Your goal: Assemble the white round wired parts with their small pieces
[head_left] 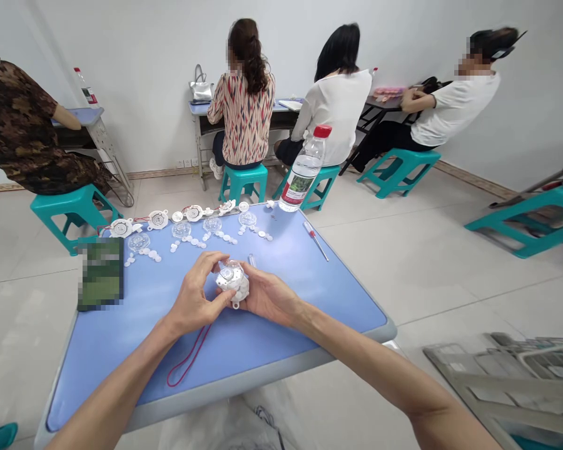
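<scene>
Between my two hands, above the middle of the table, is a small round white plastic device (232, 281) with a clear cover part and a small ring at its lower edge. My left hand (201, 294) grips it from the left, thumb at its lower face and fingers at the upper rim. Around its right side and underneath curls my right hand (267, 294), its fingers partly hidden. A red cord (187, 365) lies looped on the table below my left hand. Just beyond my right hand is a small clear piece (251, 259).
Along the table's (309, 294) far edge sit several white round units (158, 219), clear covers (182, 230) and small white discs (152, 254). A water bottle (300, 175) stands at the far right corner, near a screwdriver (315, 240). A green booklet (102, 272) lies left. Several people sit beyond.
</scene>
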Motion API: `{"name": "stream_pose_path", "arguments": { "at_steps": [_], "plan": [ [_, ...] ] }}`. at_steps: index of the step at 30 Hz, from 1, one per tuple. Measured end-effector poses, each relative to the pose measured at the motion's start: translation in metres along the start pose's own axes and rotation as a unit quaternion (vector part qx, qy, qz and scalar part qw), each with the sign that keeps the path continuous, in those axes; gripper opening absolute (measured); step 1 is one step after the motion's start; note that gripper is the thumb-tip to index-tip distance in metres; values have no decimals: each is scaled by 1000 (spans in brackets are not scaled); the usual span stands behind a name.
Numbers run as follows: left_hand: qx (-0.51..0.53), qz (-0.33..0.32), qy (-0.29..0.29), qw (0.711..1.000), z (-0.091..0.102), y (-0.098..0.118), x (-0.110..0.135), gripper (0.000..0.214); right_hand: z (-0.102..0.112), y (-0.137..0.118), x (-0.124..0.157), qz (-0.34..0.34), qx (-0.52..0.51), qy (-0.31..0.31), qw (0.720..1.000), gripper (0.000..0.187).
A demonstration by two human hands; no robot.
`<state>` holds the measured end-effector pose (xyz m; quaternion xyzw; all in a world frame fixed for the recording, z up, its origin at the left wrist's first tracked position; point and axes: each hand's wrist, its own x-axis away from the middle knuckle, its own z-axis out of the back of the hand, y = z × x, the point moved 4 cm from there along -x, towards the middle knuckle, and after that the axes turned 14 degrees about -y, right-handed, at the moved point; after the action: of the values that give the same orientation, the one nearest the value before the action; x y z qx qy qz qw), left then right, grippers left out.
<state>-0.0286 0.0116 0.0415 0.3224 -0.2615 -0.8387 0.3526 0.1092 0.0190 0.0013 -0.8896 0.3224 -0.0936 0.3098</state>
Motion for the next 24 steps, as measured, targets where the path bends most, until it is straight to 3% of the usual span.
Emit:
{"name": "stream_pose_path", "arguments": {
  "at_steps": [6, 15, 24],
  "plan": [
    [-1, 9, -6, 1000, 2, 0, 0, 49, 3, 4, 2, -35, -28, 6, 999, 38],
    [21, 3, -30, 999, -2, -2, -1, 51, 3, 4, 4, -38, -6, 1, 999, 24],
    [42, 4, -35, 998, -8, -1, -4, 50, 4, 2, 6, -45, 24, 29, 998, 26]
  ]
}}
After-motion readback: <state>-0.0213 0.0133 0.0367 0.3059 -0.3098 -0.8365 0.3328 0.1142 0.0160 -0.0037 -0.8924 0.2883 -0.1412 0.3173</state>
